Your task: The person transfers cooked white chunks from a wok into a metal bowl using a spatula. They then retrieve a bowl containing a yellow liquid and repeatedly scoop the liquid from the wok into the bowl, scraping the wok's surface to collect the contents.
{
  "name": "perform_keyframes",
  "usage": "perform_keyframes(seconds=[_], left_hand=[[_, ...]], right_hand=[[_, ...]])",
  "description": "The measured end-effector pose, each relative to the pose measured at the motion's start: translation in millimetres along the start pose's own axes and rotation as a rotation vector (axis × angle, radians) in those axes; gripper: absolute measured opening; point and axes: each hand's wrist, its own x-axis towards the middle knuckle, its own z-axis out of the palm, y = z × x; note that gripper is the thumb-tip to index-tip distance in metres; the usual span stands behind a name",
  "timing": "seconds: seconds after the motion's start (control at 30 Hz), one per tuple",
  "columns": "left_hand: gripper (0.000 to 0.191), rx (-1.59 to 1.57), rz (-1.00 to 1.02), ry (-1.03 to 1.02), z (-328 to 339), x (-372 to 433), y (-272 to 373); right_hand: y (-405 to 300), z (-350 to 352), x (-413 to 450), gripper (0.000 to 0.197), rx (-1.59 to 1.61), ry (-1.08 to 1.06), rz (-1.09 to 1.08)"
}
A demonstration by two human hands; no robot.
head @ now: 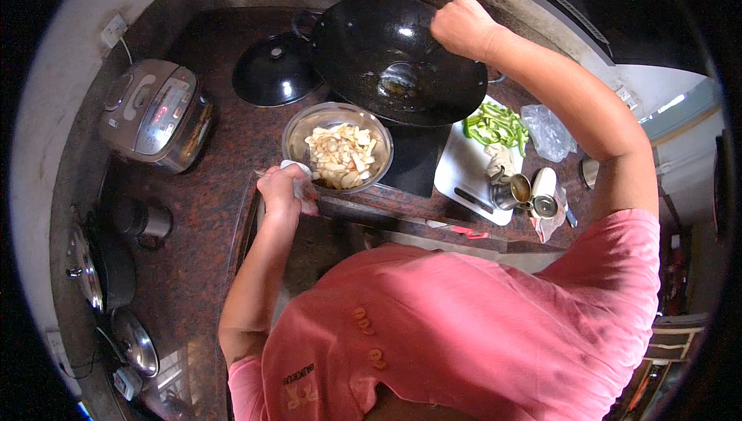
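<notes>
My left hand [278, 189] is closed on a crumpled whitish cloth [304, 188], beside a metal bowl [287, 146] of pale sliced food [342, 154]. Over the upper right rim of a large black wok [400, 62], my right hand [464, 27] is curled into a fist; whether it holds anything is hidden. A little liquid glistens in the wok's bottom. Right of the wok, a white cutting board [458, 172] bears sliced green peppers [495, 125] and a pale, lumpy food item [499, 157].
A black domed lid [277, 70] lies left of the wok, with a rice cooker [153, 114] farther left. Metal containers [510, 191], a clear plastic bag [548, 131] and a knife [571, 216] are on the right. A pot [110, 270] and glass lid [134, 343] stand lower left.
</notes>
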Motion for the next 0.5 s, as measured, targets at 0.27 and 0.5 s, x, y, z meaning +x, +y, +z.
perform_keyframes(seconds=[0.27, 0.5], left_hand=[[0.017, -0.084, -0.041, -0.118, 0.1, -5.8, 7.8], [0.019, -0.037, -0.014, -0.090, 6.1, -14.6, 17.4]], right_hand=[[-13.3, -22.9, -11.8, 0.012, 0.019, -0.014, -0.005], [-11.3, -23.0, -9.1, 0.012, 0.000, -0.015, 0.042]])
